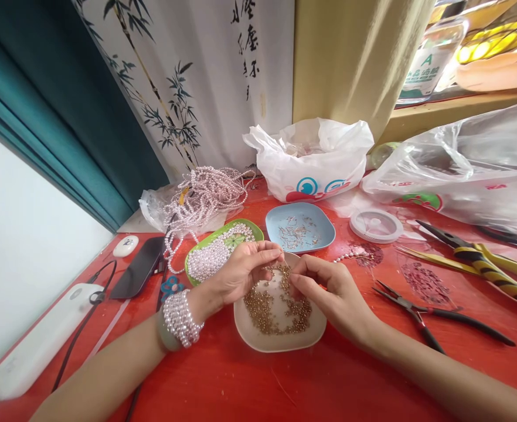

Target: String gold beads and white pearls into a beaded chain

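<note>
My left hand (250,269), with strings of pearly beads round its wrist, is pinched closed above the back of a white dish (280,344) of gold beads (261,313). What its fingertips hold is too small to make out. At the dish's right side, my right hand (324,287) is also closed in a pinch, on something thin that I cannot identify. The fingertips of both hands are close together but apart. A green tray (258,228) of pearly beads (210,258) lies behind my left hand. Behind the white dish is a blue dish (300,214) with small metal pins.
Bead strands (210,193) are heaped at the back left, near a phone (138,266) and a white power strip (43,340). Plastic bags (315,164) line the back. Right of my hands lie a round lid (376,225), black-handled pliers (417,308) and yellow-black pliers (482,258).
</note>
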`<state>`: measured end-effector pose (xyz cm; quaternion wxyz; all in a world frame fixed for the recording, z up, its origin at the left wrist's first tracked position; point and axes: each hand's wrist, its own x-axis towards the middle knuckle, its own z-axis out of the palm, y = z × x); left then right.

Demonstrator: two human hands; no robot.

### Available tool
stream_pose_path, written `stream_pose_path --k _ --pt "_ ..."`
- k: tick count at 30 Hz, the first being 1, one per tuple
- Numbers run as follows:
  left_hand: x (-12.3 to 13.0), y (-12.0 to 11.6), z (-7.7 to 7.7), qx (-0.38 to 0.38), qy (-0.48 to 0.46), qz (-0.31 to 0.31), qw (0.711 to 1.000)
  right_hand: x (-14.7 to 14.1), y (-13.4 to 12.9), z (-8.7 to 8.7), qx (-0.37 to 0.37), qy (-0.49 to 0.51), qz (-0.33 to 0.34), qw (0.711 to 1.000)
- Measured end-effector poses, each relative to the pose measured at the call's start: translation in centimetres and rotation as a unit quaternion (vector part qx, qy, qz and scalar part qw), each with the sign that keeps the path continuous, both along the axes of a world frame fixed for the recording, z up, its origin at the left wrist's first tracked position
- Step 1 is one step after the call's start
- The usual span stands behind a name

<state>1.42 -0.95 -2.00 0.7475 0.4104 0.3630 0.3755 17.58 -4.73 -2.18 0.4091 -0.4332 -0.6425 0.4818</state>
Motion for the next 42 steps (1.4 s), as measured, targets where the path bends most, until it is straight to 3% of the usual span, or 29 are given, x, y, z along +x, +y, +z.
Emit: stream_pose_path --k 20,30,42 --pt "0.1 -0.2 0.2 0.016 0.026 -0.012 0.999 0.0 0.1 -0.2 0.004 -0.018 -0.008 1.0" --pt "-0.1 0.0 0.3 -0.02 0.0 -0.008 1.0 0.0 0.0 -0.4 0.016 -0.015 -0.003 1.0" --pt "-0.5 0.1 1.0 0.027 0.086 -0.017 0.996 0.1 -0.1 0.0 0.017 -0.006 0.026 0.999"
